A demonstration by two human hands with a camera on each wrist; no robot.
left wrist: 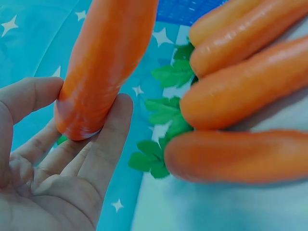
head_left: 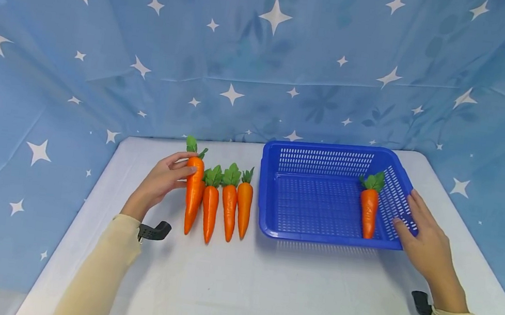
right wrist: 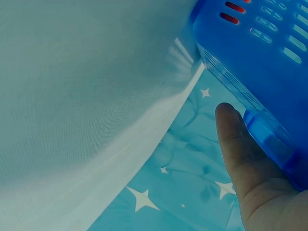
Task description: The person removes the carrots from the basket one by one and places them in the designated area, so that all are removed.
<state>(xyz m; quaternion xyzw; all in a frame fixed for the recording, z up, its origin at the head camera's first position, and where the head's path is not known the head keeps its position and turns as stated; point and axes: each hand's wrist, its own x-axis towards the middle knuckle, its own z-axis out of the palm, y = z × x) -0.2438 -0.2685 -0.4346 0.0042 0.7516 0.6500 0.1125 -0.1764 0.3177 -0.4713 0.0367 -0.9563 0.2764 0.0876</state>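
Note:
My left hand (head_left: 161, 181) pinches an orange carrot (head_left: 193, 192) with green leaves near its leafy end, thumb on one side and fingers on the other. In the left wrist view that carrot (left wrist: 108, 62) stands raised over the others. Several more carrots (head_left: 210, 210) lie side by side just right of it, leaves toward the far edge; the held one partly hides the nearest. On the right, my right hand (head_left: 431, 245) grips the side rim of a blue plastic basket (head_left: 313, 238), thumb over the inner side. One carrot (head_left: 369, 215) leans inside, against the basket's right wall.
Under everything is a table with a white cloth (head_left: 265, 294). Blue star-patterned fabric (head_left: 246, 47) hangs behind the table and along both sides. Black bands (head_left: 155, 230) are worn on both wrists. The basket's slotted walls rise around its floor.

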